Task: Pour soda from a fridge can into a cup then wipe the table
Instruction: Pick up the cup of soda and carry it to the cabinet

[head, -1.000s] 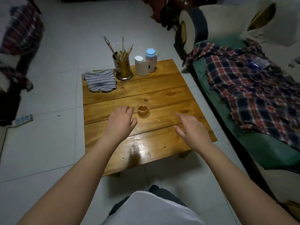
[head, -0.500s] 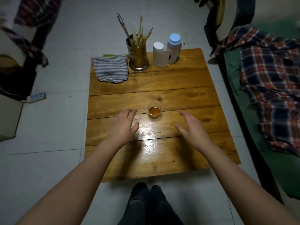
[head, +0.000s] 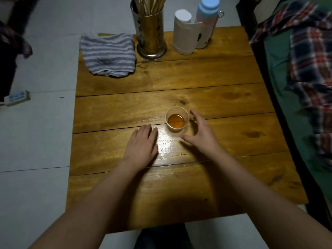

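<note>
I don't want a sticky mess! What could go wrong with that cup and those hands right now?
1. The right hand curls open right beside the cup, which holds amber drink and has no lid; a clumsy grab might tip it.
2. The wooden table looks shiny near the left hand, perhaps wet, so the cup could slide.
3. The striped cloth lies at the far corner, slow to reach.

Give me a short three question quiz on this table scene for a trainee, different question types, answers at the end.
1. True or false: the right hand grips the cup.
2. The striped cloth lies: A) at the far left corner, B) beside the cup, C) under the left hand.
3. Fill in: the cup holds an ____ liquid.

Key
1. False: the hand is open, curled near the cup, no closed grip.
2. A, beside the metal utensil holder.
3. Amber; the wooden table shows a glossy patch between the hands.
</note>
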A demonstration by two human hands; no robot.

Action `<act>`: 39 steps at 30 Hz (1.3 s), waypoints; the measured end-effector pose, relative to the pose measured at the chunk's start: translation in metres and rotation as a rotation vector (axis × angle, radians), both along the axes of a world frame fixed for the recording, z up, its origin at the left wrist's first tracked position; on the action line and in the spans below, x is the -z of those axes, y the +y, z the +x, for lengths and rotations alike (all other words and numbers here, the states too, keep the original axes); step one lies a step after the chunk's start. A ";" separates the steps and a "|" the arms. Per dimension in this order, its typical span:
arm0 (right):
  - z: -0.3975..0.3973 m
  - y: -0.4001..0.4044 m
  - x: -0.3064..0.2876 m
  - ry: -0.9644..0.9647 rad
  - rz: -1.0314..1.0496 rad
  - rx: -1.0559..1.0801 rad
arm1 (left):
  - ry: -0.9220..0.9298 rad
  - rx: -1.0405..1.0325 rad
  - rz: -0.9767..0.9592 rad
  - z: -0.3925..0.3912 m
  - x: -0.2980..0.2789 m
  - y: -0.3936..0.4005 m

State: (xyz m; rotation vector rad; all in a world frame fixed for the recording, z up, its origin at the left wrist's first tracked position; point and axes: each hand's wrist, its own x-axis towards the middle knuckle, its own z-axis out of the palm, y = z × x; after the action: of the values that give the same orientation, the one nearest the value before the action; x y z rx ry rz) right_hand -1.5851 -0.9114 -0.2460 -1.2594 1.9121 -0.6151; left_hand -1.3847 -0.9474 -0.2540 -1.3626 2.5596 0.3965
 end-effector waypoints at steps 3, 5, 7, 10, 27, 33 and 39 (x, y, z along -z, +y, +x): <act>0.010 -0.010 0.011 -0.040 -0.062 0.033 | -0.003 0.006 -0.002 0.004 0.015 0.001; 0.017 -0.013 0.015 -0.077 -0.117 0.057 | -0.011 0.016 -0.027 0.007 0.023 0.001; 0.022 -0.016 0.018 -0.105 -0.155 0.086 | -0.009 0.007 -0.055 0.009 0.027 0.002; 0.027 -0.018 0.021 -0.133 -0.193 0.129 | 0.004 0.007 -0.091 0.010 0.032 0.002; 0.028 -0.001 -0.064 -0.153 -0.297 0.123 | 0.098 -0.136 0.021 -0.002 -0.037 0.012; 0.037 0.018 -0.135 -0.164 -0.350 0.062 | 0.738 -0.750 0.420 -0.011 -0.101 0.025; 0.056 0.039 -0.199 -0.183 -0.357 -0.064 | 1.194 -1.068 0.926 0.006 -0.172 0.046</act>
State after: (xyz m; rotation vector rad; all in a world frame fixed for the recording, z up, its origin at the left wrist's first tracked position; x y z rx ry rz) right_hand -1.5287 -0.8723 -0.0466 -1.4215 1.6516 -1.0346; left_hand -1.3787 -0.9015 -0.0815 -2.1558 1.1825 2.7236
